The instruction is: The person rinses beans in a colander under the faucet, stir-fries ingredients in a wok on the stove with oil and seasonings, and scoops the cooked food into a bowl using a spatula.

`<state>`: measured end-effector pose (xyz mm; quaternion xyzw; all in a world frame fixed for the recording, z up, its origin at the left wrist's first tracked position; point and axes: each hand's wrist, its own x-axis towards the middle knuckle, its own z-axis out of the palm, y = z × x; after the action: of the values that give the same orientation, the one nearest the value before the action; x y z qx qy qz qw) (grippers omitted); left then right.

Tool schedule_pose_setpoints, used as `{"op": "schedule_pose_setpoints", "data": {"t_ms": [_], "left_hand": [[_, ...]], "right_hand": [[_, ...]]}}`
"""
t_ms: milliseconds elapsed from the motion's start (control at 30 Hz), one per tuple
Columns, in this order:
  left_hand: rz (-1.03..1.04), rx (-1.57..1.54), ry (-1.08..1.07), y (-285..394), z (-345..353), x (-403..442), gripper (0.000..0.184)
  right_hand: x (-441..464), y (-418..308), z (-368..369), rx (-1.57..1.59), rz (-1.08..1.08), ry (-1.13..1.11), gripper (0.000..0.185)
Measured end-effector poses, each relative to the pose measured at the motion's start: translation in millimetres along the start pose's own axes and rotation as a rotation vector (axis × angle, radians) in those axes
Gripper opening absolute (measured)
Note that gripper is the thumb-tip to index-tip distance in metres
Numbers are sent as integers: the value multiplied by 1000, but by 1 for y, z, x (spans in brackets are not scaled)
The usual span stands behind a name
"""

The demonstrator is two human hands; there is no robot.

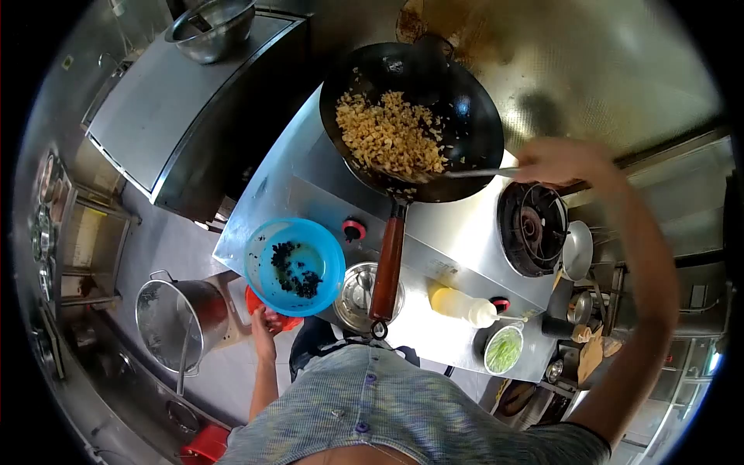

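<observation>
The head camera shows the right hand [554, 161] clamped on the metal handle of a cooking utensil [480, 173], which reaches over the wok's near right rim. The utensil's working end is buried in the fried rice [391, 136], so its shape cannot be made out. The rice lies heaped in the left half of the wok [473, 116], with loose grains scattered up the dark wall. Whatever supports the wok is hidden beneath it, and its far rim runs into shadow. The left hand [267, 322] is at a red dish [256, 301], mostly covered by the blue bowl [333, 260]; its fingers are partly hidden, and I cannot tell whether they grip the dish, the bowl or both. Dark bits [298, 271] sit in some liquid in the blue bowl. The wok's wooden handle [389, 267] points toward the person and crosses in front of a steel bowl [353, 302], hiding part of it.

The blue bowl overhangs the near left edge of the table [310, 213]. A strip of metal surface shows between that bowl and the wok, and a wider stretch between the wooden handle and the squeeze bottle [461, 304]. A tub of shredded greens [504, 350] stands by the near edge. The burner [531, 229] is just beside the wok, below the right forearm.
</observation>
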<state>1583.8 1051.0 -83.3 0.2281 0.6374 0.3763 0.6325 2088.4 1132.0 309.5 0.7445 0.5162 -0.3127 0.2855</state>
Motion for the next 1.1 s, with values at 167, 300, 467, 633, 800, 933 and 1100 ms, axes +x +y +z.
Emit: {"op": "schedule_pose_setpoints", "data": {"t_ms": [167,300,467,633,800,933,1100], "left_hand": [[176,143,-57,-20,-2,40,10],[197,103,-60,-8,-15,54,16],[201,250,-100,3,-11,63,31],[219,226,-100,20,8,50,33],[352,328,-102,27,12,48,25],[612,587,-17,65,24,29,19],[635,637,95,69,-8,57,19]], "right_hand": [[75,-3,10,123,-80,338,42],[-5,25,-15,-240,54,221,34],[-2,25,21,-203,-31,241,32],[99,-7,72,17,74,753,26],[40,-23,78,-441,168,987,17],[21,44,45,-517,203,798,26],[69,84,-2,-416,173,789,25]]}}
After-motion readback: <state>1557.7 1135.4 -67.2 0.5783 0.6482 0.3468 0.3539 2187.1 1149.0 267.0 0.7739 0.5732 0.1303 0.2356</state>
